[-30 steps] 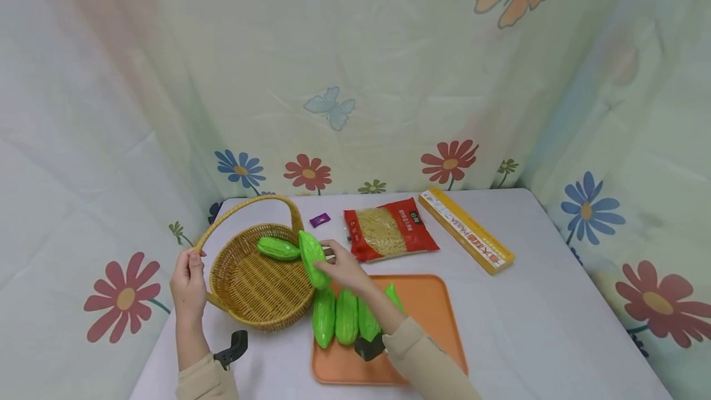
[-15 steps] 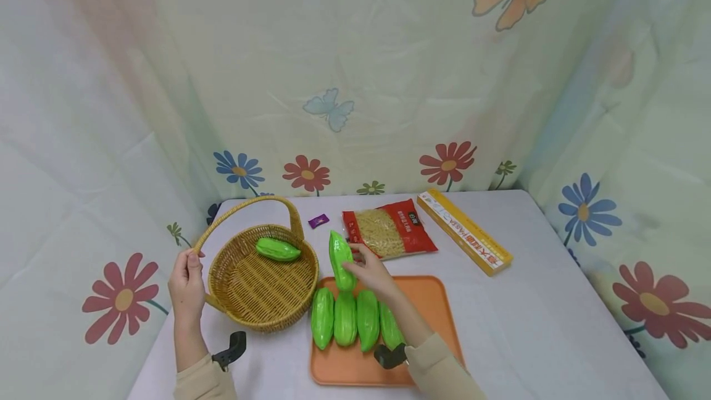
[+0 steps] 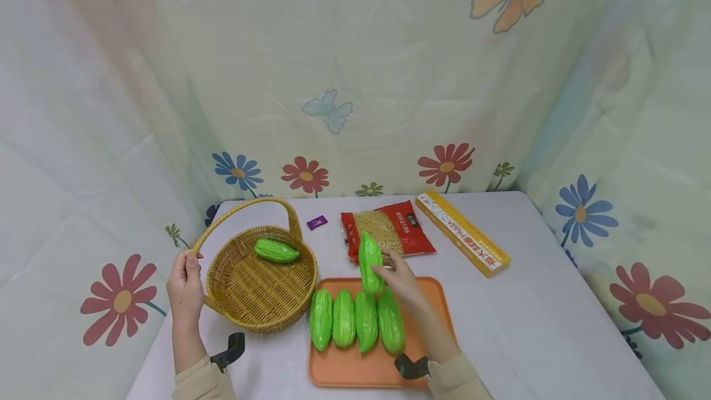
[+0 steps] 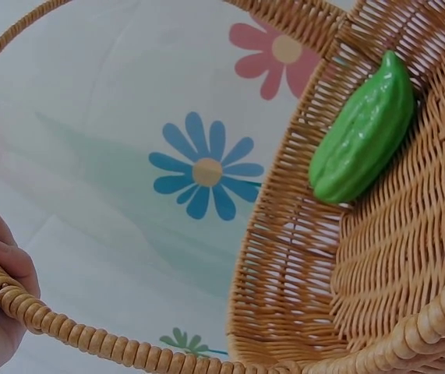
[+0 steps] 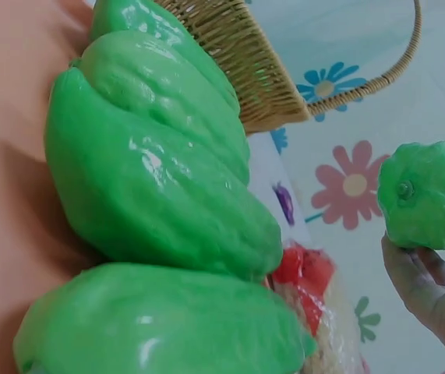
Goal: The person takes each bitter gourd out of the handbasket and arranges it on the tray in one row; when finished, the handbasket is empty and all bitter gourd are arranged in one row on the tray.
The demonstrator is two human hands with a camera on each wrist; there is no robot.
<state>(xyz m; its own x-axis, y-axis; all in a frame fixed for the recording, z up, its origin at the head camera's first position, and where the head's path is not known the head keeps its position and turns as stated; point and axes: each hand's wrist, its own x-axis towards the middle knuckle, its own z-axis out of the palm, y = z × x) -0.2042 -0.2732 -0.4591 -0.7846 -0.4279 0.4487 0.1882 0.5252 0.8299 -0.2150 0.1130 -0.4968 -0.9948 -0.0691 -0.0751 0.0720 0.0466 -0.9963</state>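
Note:
My left hand [image 3: 186, 286] grips the arched handle of a wicker basket [image 3: 216, 301] at its left side. One green ridged gourd [image 4: 366, 132] lies inside the basket, against the far wall. With thumb and fingers, my right hand [image 3: 402, 276] pinches another green ridged gourd [image 3: 370, 264], held nearly upright above the far part of an orange tray [image 3: 355, 375]. In the right wrist view that held gourd [image 5: 429, 195] appears end-on above the fingertips. Several more gourds [image 3: 344, 320] lie side by side on the tray, below the held one.
Behind the tray lies a red bag of pasta [image 3: 408, 227], partly covered by the held gourd. A long yellow pasta box [image 3: 463, 233] lies farther right. A small purple packet [image 3: 317, 222] sits beside the basket on the white tabletop [image 3: 516, 338].
My right hand has moved right with the gourd, from beside the basket's rim to over the tray. The left hand keeps its grip on the handle.

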